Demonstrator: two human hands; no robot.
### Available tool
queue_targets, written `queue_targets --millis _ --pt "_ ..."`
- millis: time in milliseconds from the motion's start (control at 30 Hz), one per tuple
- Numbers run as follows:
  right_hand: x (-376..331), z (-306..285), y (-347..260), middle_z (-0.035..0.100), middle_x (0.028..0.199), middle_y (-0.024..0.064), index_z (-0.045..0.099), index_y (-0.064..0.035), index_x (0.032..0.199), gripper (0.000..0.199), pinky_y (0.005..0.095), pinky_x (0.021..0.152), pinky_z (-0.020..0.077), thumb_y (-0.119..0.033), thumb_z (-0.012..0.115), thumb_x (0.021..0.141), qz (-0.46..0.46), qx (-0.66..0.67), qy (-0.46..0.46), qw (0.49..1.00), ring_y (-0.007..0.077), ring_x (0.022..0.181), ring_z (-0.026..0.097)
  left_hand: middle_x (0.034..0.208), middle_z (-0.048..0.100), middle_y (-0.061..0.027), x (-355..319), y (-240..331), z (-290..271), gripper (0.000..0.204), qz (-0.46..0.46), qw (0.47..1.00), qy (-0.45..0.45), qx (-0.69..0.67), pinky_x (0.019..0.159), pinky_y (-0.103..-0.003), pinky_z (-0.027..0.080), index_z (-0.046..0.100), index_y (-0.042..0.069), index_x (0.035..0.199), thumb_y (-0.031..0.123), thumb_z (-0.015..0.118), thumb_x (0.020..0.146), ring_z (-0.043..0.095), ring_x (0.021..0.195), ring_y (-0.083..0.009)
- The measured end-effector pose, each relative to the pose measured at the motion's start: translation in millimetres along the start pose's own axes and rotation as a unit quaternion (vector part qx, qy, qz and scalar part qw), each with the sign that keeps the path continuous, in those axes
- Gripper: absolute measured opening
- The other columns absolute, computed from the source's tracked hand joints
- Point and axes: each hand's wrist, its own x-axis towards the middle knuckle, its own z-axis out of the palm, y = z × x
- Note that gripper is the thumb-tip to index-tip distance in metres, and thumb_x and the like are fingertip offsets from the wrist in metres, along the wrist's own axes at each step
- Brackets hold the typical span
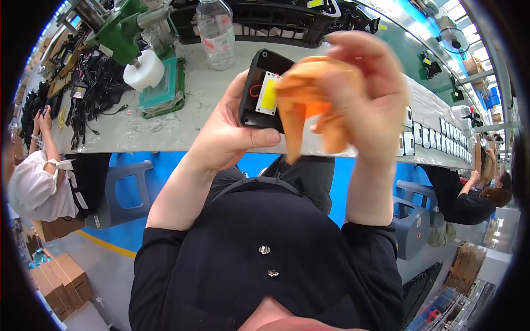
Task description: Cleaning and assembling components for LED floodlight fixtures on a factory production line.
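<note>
My left hand (234,127) grips a black plastic housing (251,118) by its left side, thumb along the lower edge. Inside the housing sit a white board with a yellow LED panel (269,95) and a red wire (254,90). My right hand (370,91), smeared by motion, holds an orange cloth (301,83) bunched in its fingers. The cloth hangs over the housing's right side and hides that part. Whether it touches the inside, I cannot tell.
A clear plastic bottle (216,38) stands behind the housing. To the left are a green press (113,33) with a white round head (143,70) and black cables (91,83). White frames (441,138) line the table's right. Co-workers sit at both sides.
</note>
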Motion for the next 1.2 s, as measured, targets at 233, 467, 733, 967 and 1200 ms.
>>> queue_targets --millis 233,467,733,967,1200 --pt "-32.2 30.7 15.3 0.061 0.1 0.0106 0.068 -0.0031 0.094 0.032 0.0284 0.072 0.0515 0.003 0.076 0.064 -0.191 -0.35 0.03 0.917 0.0218 0.087 0.061 0.129 0.045 -0.0089 -8.7 0.8 5.3 0.088 0.095 0.984 -0.037 0.146 0.098 -0.031 0.045 0.028 0.01 0.141 -0.007 0.076 0.07 0.048 0.119 -0.0169" --pt "-38.0 31.0 8.2 0.057 0.093 0.0086 0.071 -0.0032 0.095 0.032 0.0313 0.065 0.0493 0.008 0.071 0.065 -0.143 -0.347 -0.031 0.926 0.0222 0.077 0.058 0.127 0.045 -0.0086 -14.1 6.1 11.4 0.091 0.134 0.965 -0.016 0.225 0.098 -0.031 0.044 0.023 0.01 0.141 -0.006 0.078 0.07 0.048 0.119 -0.017" --pt "-32.8 18.1 -3.2 0.057 0.086 0.0081 0.07 -0.0022 0.096 0.034 0.0288 0.059 0.0485 0.009 0.067 0.065 -0.16 -0.326 -0.015 0.931 0.0203 0.073 0.059 0.13 0.045 -0.0067 -20.2 7.6 17.7 0.095 0.068 0.98 -0.01 0.186 0.097 -0.032 0.046 0.02 0.013 0.141 -0.005 0.079 0.069 0.049 0.12 -0.0167" --pt "-47.5 10.9 -17.5 0.057 0.089 0.0089 0.069 -0.001 0.095 0.031 0.0301 0.062 0.0495 0.007 0.066 0.065 -0.069 -0.303 -0.15 0.939 0.0217 0.075 0.06 0.127 0.048 -0.0073 -26.2 -1.2 14.4 0.093 0.068 0.978 -0.008 0.197 0.093 -0.031 0.048 0.021 0.012 0.14 -0.005 0.079 0.069 0.05 0.117 -0.0161" --pt "-53.4 17.1 -21.8 0.056 0.085 0.0091 0.069 -0.0018 0.095 0.029 0.0322 0.066 0.0499 0.004 0.066 0.067 -0.07 -0.386 -0.171 0.904 0.026 0.078 0.059 0.129 0.044 -0.0077 -24.6 1.6 14.2 0.094 0.119 0.943 -0.013 0.311 0.093 -0.031 0.049 0.019 0.011 0.139 -0.005 0.079 0.068 0.051 0.116 -0.0167"
